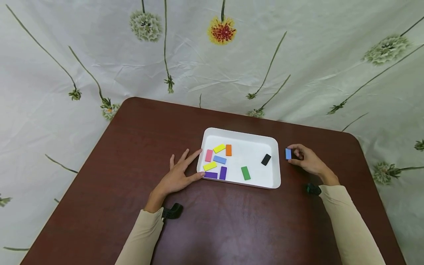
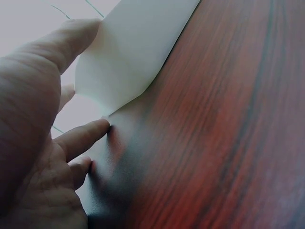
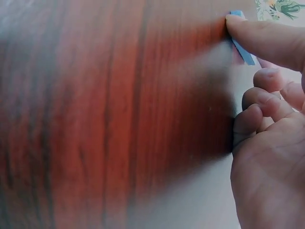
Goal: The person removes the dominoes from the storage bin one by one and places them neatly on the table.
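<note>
My right hand point(image 1: 308, 161) pinches a small blue block point(image 1: 288, 154) between thumb and index finger, just to the right of a white tray point(image 1: 254, 138). In the right wrist view the thumb covers part of the blue block point(image 3: 243, 51), and the other fingers curl beneath. My left hand point(image 1: 177, 177) spreads its fingers at the tray's left end, with thumb and index finger touching the rim. The left wrist view shows the thumb against the tray's outer wall point(image 2: 131, 52). Inside the tray lie a black block point(image 1: 266, 159), a green block point(image 1: 246, 173) and an orange block point(image 1: 229, 150).
Toward the tray's left end, a pink block point(image 1: 209, 155), another blue block point(image 1: 220, 159), two yellow blocks point(image 1: 210, 166) and two purple blocks point(image 1: 223, 173) lie close together. The dark red-brown table point(image 1: 238, 224) meets a flowered cloth point(image 1: 198, 66) at the back.
</note>
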